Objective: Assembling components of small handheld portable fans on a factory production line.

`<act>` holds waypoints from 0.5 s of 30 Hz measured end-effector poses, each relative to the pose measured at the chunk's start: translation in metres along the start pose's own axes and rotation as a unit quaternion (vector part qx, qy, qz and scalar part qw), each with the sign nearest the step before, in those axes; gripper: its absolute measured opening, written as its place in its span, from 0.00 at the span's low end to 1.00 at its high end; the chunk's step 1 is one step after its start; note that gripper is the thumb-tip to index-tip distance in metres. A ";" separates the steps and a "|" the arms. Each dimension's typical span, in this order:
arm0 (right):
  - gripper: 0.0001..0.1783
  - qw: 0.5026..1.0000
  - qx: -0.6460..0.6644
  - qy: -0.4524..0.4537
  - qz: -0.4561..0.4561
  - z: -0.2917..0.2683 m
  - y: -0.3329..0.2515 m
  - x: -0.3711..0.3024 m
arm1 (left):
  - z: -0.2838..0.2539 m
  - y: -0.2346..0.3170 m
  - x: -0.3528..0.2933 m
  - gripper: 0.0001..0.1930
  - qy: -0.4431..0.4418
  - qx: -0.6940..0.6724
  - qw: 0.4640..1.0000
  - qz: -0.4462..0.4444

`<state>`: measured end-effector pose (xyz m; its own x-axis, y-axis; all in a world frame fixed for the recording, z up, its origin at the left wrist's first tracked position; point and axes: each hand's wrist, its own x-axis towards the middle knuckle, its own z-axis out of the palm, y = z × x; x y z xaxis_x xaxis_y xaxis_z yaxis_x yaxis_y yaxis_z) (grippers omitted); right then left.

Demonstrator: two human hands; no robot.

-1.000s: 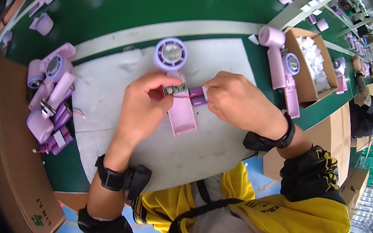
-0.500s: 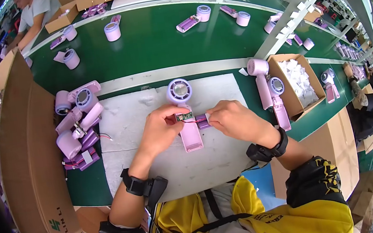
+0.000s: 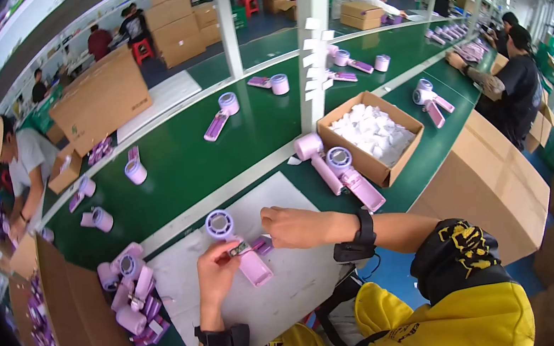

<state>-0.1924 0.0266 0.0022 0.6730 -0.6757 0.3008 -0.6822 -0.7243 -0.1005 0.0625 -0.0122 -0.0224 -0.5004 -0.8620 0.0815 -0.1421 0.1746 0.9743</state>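
Observation:
An opened pink handheld fan (image 3: 256,268) lies on a pale foam mat (image 3: 279,198), its round lilac head at the far end. My left hand (image 3: 215,274) pinches a small green circuit board (image 3: 239,249) over the open handle. A purple battery pack (image 3: 262,245) sits just right of the handle. Raised above the mat to the right of the fan, my right hand (image 3: 296,227) has its fingers curled together. Whatever it may hold is hidden by the fingers.
Fan parts and batteries are piled at the left (image 3: 133,287) beside a cardboard box (image 3: 86,330). Two fans (image 3: 341,170) lie near a carton of white paper pieces (image 3: 375,133). More fans rest on the green conveyor (image 3: 177,130) behind a white rail. Other people work nearby.
The head view has swung to the right. My right hand has drawn away from the battery pack and lifted. My left hand stays at the circuit board.

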 end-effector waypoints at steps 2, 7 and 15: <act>0.09 0.991 0.103 0.060 0.064 -0.013 0.013 -0.008 | -0.002 -0.001 -0.001 0.16 0.010 -0.020 1.000 -0.011; 0.09 0.892 -0.074 0.105 0.433 -0.091 0.082 -0.079 | -0.008 -0.002 -0.002 0.16 0.027 -0.012 0.999 -0.038; 0.20 0.967 0.158 0.148 0.133 -0.029 0.002 -0.003 | -0.013 0.007 -0.006 0.15 0.048 0.026 0.998 -0.016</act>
<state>-0.2045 0.0310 0.0288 0.3421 -0.8092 0.4777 -0.6669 -0.5672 -0.4832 0.0754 -0.0121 -0.0129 -0.4113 -0.9085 0.0731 -0.2023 0.1692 0.9646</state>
